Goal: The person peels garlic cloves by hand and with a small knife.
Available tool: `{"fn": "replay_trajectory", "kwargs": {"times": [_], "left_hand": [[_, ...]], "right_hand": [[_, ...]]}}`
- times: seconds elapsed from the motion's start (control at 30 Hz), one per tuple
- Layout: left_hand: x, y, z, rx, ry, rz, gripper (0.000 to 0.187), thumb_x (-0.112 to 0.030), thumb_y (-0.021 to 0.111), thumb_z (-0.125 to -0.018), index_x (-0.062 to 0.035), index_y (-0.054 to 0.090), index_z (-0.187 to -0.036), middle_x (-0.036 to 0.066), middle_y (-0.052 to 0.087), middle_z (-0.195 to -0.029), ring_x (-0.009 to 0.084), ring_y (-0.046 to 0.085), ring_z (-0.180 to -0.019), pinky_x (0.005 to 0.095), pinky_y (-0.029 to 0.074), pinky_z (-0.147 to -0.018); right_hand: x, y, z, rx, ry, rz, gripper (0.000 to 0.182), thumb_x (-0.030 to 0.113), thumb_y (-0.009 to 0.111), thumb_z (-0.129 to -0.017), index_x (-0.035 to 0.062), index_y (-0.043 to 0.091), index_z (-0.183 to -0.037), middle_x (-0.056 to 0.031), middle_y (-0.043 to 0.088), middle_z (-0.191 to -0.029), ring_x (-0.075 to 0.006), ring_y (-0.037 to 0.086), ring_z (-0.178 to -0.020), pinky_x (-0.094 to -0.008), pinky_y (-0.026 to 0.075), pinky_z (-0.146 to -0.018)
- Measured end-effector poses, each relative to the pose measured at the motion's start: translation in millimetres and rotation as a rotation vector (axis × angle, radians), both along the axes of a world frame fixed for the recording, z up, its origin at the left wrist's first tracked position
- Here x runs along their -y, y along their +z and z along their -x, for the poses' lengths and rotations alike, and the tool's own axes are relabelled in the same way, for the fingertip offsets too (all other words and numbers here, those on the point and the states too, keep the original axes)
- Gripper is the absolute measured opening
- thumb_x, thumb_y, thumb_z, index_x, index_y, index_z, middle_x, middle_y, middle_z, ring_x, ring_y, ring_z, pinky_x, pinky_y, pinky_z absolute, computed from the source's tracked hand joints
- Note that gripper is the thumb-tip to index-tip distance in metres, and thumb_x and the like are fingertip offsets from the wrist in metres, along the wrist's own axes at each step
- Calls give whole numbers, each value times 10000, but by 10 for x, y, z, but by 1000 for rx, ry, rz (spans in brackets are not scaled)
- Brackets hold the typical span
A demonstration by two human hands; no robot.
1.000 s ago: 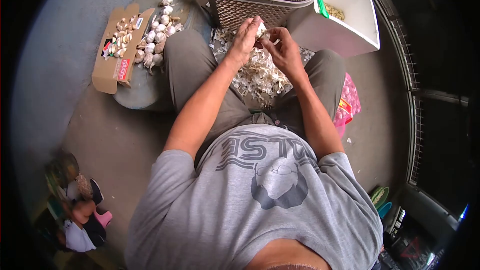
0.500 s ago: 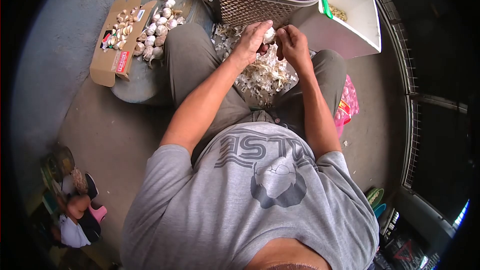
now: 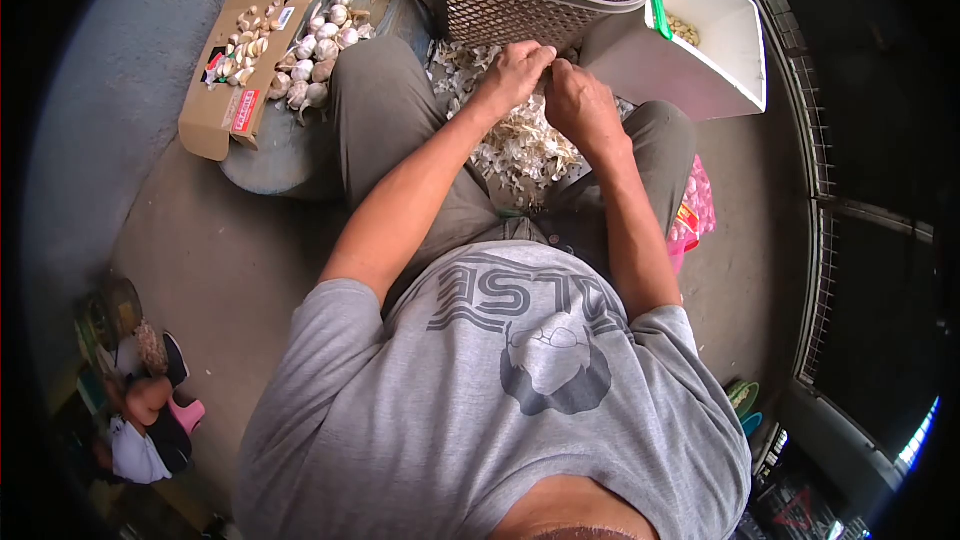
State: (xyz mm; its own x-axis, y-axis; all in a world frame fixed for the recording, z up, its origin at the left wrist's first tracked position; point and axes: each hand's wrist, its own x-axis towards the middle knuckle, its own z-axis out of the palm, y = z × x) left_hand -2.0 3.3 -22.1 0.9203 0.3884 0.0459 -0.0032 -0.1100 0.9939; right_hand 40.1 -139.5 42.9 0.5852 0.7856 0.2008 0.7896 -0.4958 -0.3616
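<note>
My left hand (image 3: 517, 76) is closed, held above a heap of garlic skins (image 3: 530, 145) between my knees. Close against it, my right hand (image 3: 582, 106) has its fingers curled in, knuckles up. The garlic bulb seen between them half a second ago is now hidden by the fingers. Several whole garlic bulbs (image 3: 326, 48) lie on a round grey seat (image 3: 275, 165) by my left knee. Beside them, loose cloves (image 3: 243, 52) rest on an opened cardboard box (image 3: 207, 123).
A brown perforated basket (image 3: 480, 15) stands just beyond my hands. To its right is a white box (image 3: 725, 70) with peeled cloves (image 3: 684, 31) inside and a green-handled tool (image 3: 660, 12) at its rim. A pink net bag (image 3: 700, 202) lies by my right knee. Another person (image 3: 150, 420) sits at lower left.
My right hand has turned over, back upward, and come in against my left. The garlic bulb, visible before in my left hand, has gone out of sight behind the fingers.
</note>
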Motion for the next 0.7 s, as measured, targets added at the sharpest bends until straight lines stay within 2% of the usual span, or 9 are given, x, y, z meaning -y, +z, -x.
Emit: {"fn": "replay_trajectory", "kwargs": {"times": [0.13, 0.23, 0.27, 0.37, 0.43, 0.5, 0.53, 0.63, 0.7], "left_hand": [[-30, -12, -24, 64, 103, 183, 449, -367, 535, -957, 44, 661, -827, 92, 631, -680, 189, 553, -594, 373, 476, -570], [-194, 174, 39, -245, 169, 564, 396, -355, 521, -975, -19, 677, -836, 64, 631, -665, 95, 464, -441, 281, 375, -389], [-332, 151, -22, -210, 234, 714, 399, -360, 491, -984, -30, 650, -827, 70, 616, -612, 83, 379, -342, 255, 282, -303], [-491, 157, -38, -40, 228, 508, 358, -378, 547, -984, -47, 658, -907, 53, 629, -652, 56, 435, -390, 220, 311, -325], [-386, 238, 5, -6, 137, 484, 329, -344, 543, -1013, -53, 648, -901, 23, 588, -633, 52, 425, -401, 208, 313, -318], [-342, 218, 14, -28, 100, 486, 365, -382, 549, -1018, -49, 653, -912, 6, 575, -644, 58, 438, -420, 220, 338, -353], [-308, 199, 3, -35, 93, 475, 367, -386, 551, -1018, -49, 653, -912, 6, 578, -655, 59, 443, -428, 222, 345, -363], [-187, 113, -30, 3, 47, 377, 389, -392, 567, -1009, -35, 656, -884, 20, 591, -715, 83, 509, -555, 266, 423, -490], [-120, -165, -172, 129, 24, 210, 394, -390, 583, -1001, -29, 661, -864, 28, 593, -735, 96, 531, -620, 285, 444, -547]], "right_hand": [[-19, 22, 24, -74, 50, -10, 157, 132, 526, -971, -2, 511, -890, -262, 634, -782, -476, 628, -758, -565, 475, -636], [-2, 59, 127, -170, 146, -199, 173, 149, 529, -986, 2, 514, -895, -267, 619, -770, -479, 618, -748, -556, 462, -633], [13, -32, 167, -247, 152, -195, 133, 131, 544, -981, 7, 542, -934, -267, 604, -758, -487, 618, -758, -538, 459, -631], [77, -105, 175, -250, 86, -86, 119, 90, 564, -960, 7, 592, -1040, -251, 643, -824, -475, 645, -839, -521, 501, -689], [151, -289, -4, -53, -3, -22, 284, 52, 605, -924, -2, 618, -1202, -252, 646, -1218, -446, 651, -1044, -484, 536, -869], [176, -203, -106, -30, -36, -183, 286, 94, 636, -933, -4, 619, -1201, -260, 609, -1292, -437, 657, -1039, -466, 538, -861], [164, -178, -162, -229, -23, -299, 295, 157, 657, -952, 3, 622, -1201, -255, 660, -1183, -414, 680, -983, -456, 539, -837], [13, 153, 3, -331, -122, -146, 258, 208, 662, -971, 2, 634, -1123, -243, 698, -1048, -405, 687, -919, -459, 533, -797], [-42, 16, -35, -224, -75, -185, 203, 200, 637, -988, -2, 625, -1003, -229, 700, -877, -412, 688, -828, -463, 526, -717]]}}
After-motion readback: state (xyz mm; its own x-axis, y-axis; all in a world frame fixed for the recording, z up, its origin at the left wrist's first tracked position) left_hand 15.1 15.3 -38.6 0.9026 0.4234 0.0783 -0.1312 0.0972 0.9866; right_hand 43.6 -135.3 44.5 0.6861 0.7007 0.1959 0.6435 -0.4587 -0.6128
